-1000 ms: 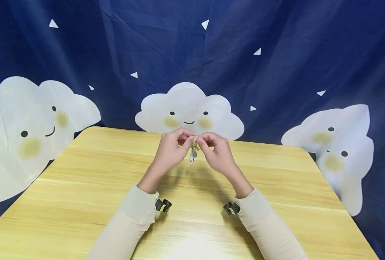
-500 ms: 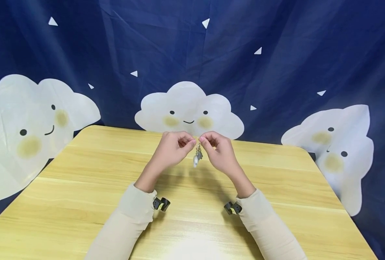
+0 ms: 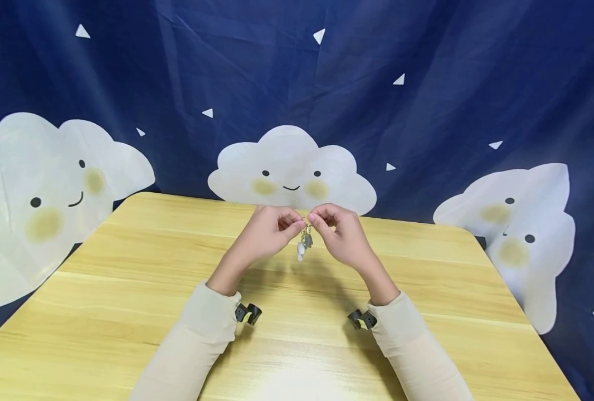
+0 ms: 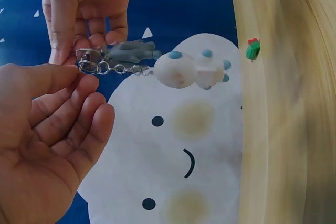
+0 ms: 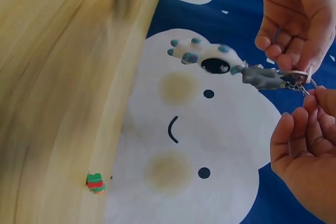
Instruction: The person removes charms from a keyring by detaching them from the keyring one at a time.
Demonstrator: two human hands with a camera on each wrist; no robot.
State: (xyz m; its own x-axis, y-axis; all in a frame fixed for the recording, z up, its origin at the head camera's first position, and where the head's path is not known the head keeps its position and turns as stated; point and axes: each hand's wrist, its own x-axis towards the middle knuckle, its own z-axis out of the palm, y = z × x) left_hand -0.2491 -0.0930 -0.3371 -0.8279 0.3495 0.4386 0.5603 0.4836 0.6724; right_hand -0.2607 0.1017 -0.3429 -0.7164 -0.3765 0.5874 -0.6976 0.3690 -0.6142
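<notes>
Both hands are raised above the far middle of the wooden table [image 3: 126, 278] and meet at a small keychain [image 3: 303, 245]. My left hand [image 3: 293, 224] and right hand [image 3: 315, 221] each pinch its metal ring [image 4: 88, 62] from opposite sides. A grey charm [image 4: 131, 52] and a white charm with blue spots [image 4: 189, 70] hang from the ring on a short chain. The right wrist view shows the same white charm [image 5: 206, 59] and grey charm [image 5: 262, 76] dangling clear of the tabletop.
A tiny green and red piece [image 4: 253, 49] [image 5: 95, 183] lies on the table near its far edge. A dark blue cloth with white cloud faces [image 3: 292, 167] hangs right behind the table. Black wrist mounts [image 3: 248, 313] sit at both cream sleeves.
The hands have drifted slightly right and lower. The charms now hang a little lower between them, and the fingertips have closed in on the ring again.
</notes>
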